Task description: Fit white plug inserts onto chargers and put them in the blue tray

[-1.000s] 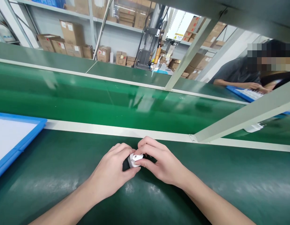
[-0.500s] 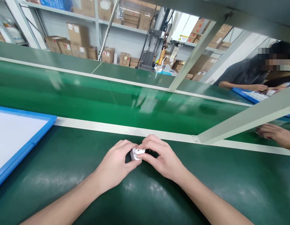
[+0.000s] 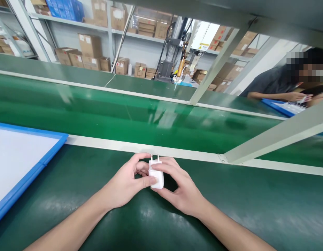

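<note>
A small white charger plug (image 3: pixel 156 175) with two metal pins pointing up and away is held upright just above the dark green mat (image 3: pixel 72 195). My left hand (image 3: pixel 127 181) grips its left side with thumb and fingers. My right hand (image 3: pixel 178 186) wraps round its right side and back, thumb underneath. Both hands are closed on the plug.
A blue-framed white tray (image 3: pixel 22 160) lies at the left. A white rail (image 3: pixel 119 144) separates the mat from a green conveyor belt (image 3: pixel 124 111). A slanted metal strut (image 3: pixel 276 134) crosses the right. A person (image 3: pixel 278 85) works at a blue tray far right. Shelves of cartons stand behind.
The white plug has been turned upright and lifted slightly, its pins now showing at the top. The dark part seen earlier is out of sight. The other person's hand at the right has gone.
</note>
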The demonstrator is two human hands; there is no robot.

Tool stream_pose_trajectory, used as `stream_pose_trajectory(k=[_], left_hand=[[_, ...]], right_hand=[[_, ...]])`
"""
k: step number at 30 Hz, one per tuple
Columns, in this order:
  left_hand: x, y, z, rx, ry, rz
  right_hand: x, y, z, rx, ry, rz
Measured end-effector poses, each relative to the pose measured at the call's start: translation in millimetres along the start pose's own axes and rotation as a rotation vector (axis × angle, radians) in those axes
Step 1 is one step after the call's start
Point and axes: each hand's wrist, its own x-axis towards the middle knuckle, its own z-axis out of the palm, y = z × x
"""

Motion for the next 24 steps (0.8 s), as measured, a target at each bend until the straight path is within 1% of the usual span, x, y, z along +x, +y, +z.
stream_pose_trajectory(k=[5,9,16,19,21,23,24], left_hand=[[-1.8,2.1,2.5,0.062,0.008,-0.018],[-2.8,1.5,2.3,0.095,-0.001,-0.015],[-3.7,1.5,1.5,0.079,-0.031,0.002],[-3.7,2.2,1.3,0.072,-0.035,0.006],[-2.8,3.0,1.5,0.076,-0.029,0.020],[-1.4,4.1,2.4,0.113,-0.014,0.039],[-0.8,4.7,3.2,0.158,-0.002,0.050]], right_hand=[[3.7,-1.2,-2.4,0.052,0.000,0.044],[4.6,-3.3,-4.6,0.055,0.014,0.051],[6.3,-4.9,-6.7,-0.030,0.013,-0.030],[6.2,-4.7,-7.7,-0.062,0.015,-0.040],[5.1,-3.7,-9.0,-0.044,-0.017,-0.021],[3.6,-2.2,-11.2,0.034,-0.051,0.028],[3.0,-1.5,-12.3,0.086,-0.043,0.067]])
